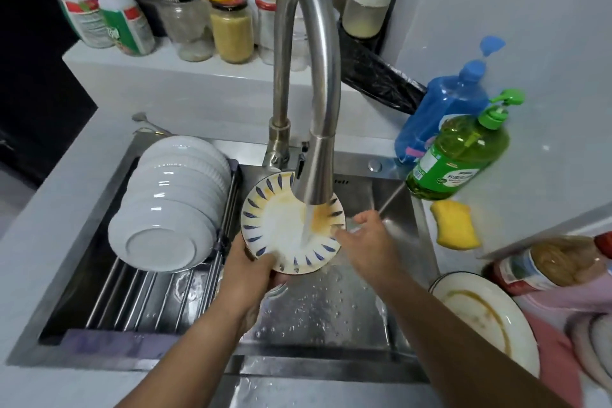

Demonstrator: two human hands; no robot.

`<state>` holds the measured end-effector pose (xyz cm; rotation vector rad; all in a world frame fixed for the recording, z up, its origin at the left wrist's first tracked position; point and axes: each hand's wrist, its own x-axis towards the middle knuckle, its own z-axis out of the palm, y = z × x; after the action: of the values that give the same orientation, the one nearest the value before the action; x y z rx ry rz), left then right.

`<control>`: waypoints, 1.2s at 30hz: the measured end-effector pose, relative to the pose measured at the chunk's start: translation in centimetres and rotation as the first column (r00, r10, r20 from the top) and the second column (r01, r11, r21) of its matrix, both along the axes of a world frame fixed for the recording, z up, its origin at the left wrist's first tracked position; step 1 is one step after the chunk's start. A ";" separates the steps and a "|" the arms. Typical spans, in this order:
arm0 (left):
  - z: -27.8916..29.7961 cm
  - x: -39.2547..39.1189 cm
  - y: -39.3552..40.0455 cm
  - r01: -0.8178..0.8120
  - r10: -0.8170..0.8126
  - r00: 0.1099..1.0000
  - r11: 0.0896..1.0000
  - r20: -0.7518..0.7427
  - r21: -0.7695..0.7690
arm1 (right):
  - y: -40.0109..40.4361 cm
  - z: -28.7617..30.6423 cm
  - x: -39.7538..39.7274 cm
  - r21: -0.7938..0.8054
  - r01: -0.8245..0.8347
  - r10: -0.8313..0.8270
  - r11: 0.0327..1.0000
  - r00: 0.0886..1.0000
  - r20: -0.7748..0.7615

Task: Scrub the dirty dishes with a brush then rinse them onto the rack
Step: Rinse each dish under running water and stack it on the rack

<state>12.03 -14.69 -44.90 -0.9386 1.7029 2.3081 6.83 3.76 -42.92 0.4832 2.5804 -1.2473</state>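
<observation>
Wet, slippery, breakable plate under running water, left grip curled round its lower rim, right grip seemingly spread, fingertips at the rim's right edge.

Both forearms come in bare from the lower edge, angled up and inward toward the middle. Left hand sits low and left of centre, palm turned up, fingers curled round the lower left rim of the patterned plate, thumb on the near edge, gripping it so it tilts up. Right hand is just right of the plate, back of the hand facing up, wrist roughly straight. Its fingers stretch left and touch the plate's right rim; they are blurred, so the exact finger pose is unclear.
</observation>
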 end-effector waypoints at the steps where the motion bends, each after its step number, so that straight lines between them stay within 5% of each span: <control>1: -0.3 0.0 0.2 -0.021 0.021 1.000 0.996 0.009 0.081 | -0.1 -0.2 0.0 -0.049 -0.021 0.022 0.999 1.000 0.019; 8: -1.2 -0.2 2.0 -0.067 0.026 0.990 0.949 0.137 0.308 | -0.5 -0.3 0.6 -0.302 -0.059 0.097 0.952 0.989 0.113; 15: 1.3 -0.5 -1.1 0.186 -0.184 0.969 0.983 0.166 0.004 | 0.7 -1.6 -0.1 -0.101 -0.066 0.079 0.993 0.989 0.129; 19: 1.9 -1.8 -3.2 0.202 -0.176 0.959 0.974 0.223 -0.101 | -0.4 -1.6 0.4 -0.315 -0.050 0.138 0.948 0.955 0.264; 24: 0.7 0.8 -0.2 0.102 -0.104 0.994 0.993 0.035 0.066 | -3.4 -3.5 3.2 -0.475 0.266 -0.097 0.839 0.932 0.349; 27: -0.7 2.4 1.8 0.045 -0.043 0.996 0.999 -0.072 0.025 | -4.6 -4.0 4.1 -0.550 0.320 -0.124 0.772 0.924 0.363; 31: -0.3 0.7 -0.5 0.020 -0.019 1.000 0.999 0.024 -0.027 | -3.2 -3.1 2.3 -0.407 0.199 -0.065 0.892 0.946 0.319; 36: 2.3 -1.9 -4.1 0.332 -0.319 0.935 0.940 0.154 -0.072 | -0.8 -2.3 -1.5 -0.221 -0.101 0.127 0.970 0.986 0.110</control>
<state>10.11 -18.77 -42.55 -0.7452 1.7713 1.9186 5.31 2.93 -45.22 0.3513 2.3027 -1.3887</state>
